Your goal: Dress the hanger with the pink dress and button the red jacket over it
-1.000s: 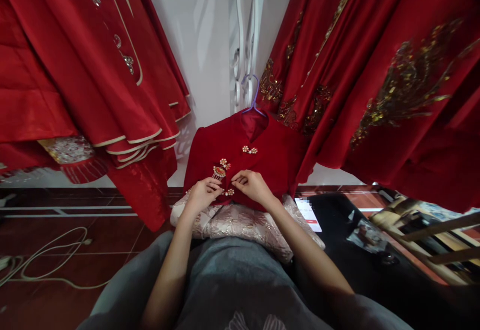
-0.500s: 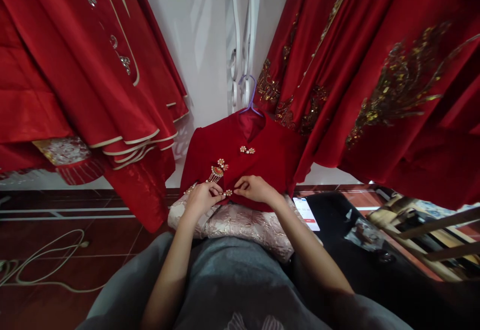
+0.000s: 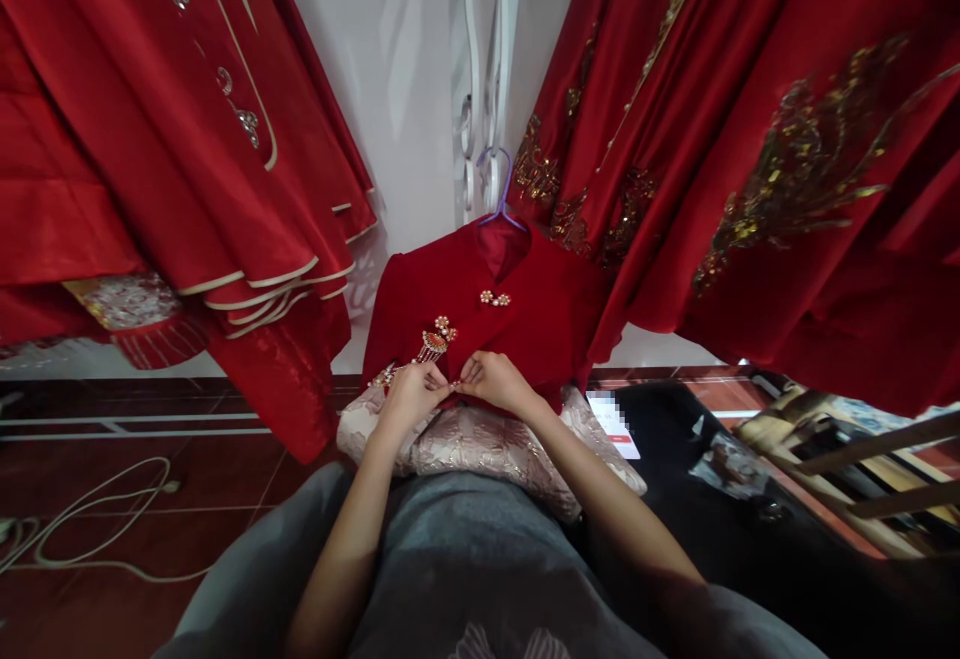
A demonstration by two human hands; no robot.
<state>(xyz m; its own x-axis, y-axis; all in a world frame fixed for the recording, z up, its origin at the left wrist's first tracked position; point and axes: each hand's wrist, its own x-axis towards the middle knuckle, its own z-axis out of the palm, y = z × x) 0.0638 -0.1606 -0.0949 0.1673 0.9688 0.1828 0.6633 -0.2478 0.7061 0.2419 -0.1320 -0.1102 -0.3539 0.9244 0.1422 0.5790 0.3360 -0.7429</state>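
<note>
A red jacket (image 3: 420, 284) hangs in front of me on a purple hanger (image 3: 502, 207). One beaded clasp (image 3: 495, 298) joins its front below the collar, and a fan-shaped brooch (image 3: 435, 341) with dangling strands is on the chest. My left hand (image 3: 414, 394) pinches a lower beaded clasp (image 3: 454, 386) from the left. From the right, the fingertips of my right hand (image 3: 495, 379) close on the same clasp, which is mostly hidden between them. Below, a pale pink brocade skirt part (image 3: 480, 444) with a shiny pattern lies against my lap.
Long red garments (image 3: 292, 189) hang at the left, and others with gold sequins (image 3: 795, 169) hang at the right. On a black surface (image 3: 675, 499) to the right lie a phone (image 3: 613, 427) and a clear plastic bag (image 3: 729, 467). A white cable (image 3: 97, 567) coils on the tiled floor.
My right hand has moved a little left, and its fingers now meet the lower clasp beside my left fingertips. The left hand has hardly moved.
</note>
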